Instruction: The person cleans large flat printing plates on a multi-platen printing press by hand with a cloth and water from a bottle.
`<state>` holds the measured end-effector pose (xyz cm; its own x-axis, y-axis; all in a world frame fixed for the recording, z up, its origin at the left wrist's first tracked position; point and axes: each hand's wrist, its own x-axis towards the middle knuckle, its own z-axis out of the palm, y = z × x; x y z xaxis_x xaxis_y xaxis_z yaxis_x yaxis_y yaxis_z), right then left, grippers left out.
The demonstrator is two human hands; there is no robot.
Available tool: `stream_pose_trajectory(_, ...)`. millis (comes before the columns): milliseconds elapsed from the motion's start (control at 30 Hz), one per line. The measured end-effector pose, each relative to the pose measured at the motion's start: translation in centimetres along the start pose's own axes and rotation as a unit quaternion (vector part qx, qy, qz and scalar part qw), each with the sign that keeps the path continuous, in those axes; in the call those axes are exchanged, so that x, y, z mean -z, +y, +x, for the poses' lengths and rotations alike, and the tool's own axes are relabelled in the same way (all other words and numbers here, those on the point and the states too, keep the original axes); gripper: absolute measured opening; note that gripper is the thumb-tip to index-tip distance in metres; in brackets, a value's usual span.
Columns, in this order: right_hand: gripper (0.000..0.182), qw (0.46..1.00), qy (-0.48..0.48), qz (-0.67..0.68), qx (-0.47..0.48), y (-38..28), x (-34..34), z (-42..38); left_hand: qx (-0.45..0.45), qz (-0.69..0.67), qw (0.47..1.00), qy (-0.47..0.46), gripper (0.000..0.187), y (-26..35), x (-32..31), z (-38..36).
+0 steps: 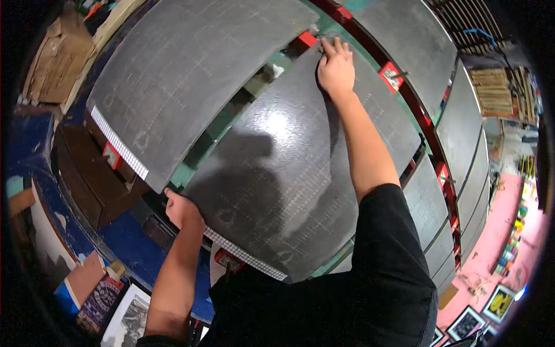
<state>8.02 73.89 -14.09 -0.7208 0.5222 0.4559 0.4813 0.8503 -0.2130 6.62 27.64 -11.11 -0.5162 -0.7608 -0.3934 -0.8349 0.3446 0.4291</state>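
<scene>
A dark grey flat printing platen (300, 168) with pale grid marks lies in front of me. A strip of white checked tape (245, 247) runs along its near edge. My left hand (184, 211) is closed around the near left corner of this platen, its fingers partly hidden at the edge. Toward the far end, my right hand (337, 68) rests flat near the edge with its fingers stretched out. To the left is a second grey platen (191, 63), parted from the first by a narrow gap. My shadow falls across the middle platen.
Red brackets (392, 77) sit along a dark red rail behind the platens. More grey platens (404, 46) line the far and right sides. A blue surface (130, 248) is at lower left, near a cardboard box (58, 58). Framed pictures (465, 324) stand at lower right.
</scene>
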Motion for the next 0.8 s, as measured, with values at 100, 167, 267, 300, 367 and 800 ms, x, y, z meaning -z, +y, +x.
stream_pose_trajectory(100, 0.038, 1.000, -0.002, -0.011, -0.020, -6.3, -0.7, -1.1, -0.017, 0.023, 0.998, -0.052, 0.072, 0.2, 0.4, 0.1)
stream_pose_trajectory(167, 0.038, 0.989, -0.078, 0.092, 0.088, -13.5, 1.4, -5.7, -0.017, 0.027, 0.999, -0.042, 0.072, 0.1, 0.3, 0.3)
stream_pose_trajectory(267, 0.048, 0.946, -0.148, 0.146, 0.247, -22.8, 5.4, -17.1, -0.018, 0.064, 0.998, -0.006, 0.071, -0.5, 0.1, 0.8)
stream_pose_trajectory(300, 0.053, 0.898, -0.241, 0.273, 0.248, -23.0, 7.3, -17.8, -0.024, 0.044, 0.999, -0.011, 0.071, -0.5, 0.1, 0.7)
stream_pose_trajectory(367, 0.053, 0.894, -0.287, 0.283, 0.195, -20.5, 7.3, -17.3, -0.035, 0.035, 0.998, -0.027, 0.071, -0.6, 0.1, 0.8)
stream_pose_trajectory(800, 0.038, 0.974, -0.064, 0.131, 0.174, -16.8, 2.8, -12.4, -0.035, 0.094, 0.994, -0.037, 0.071, -0.8, -0.1, 1.6)
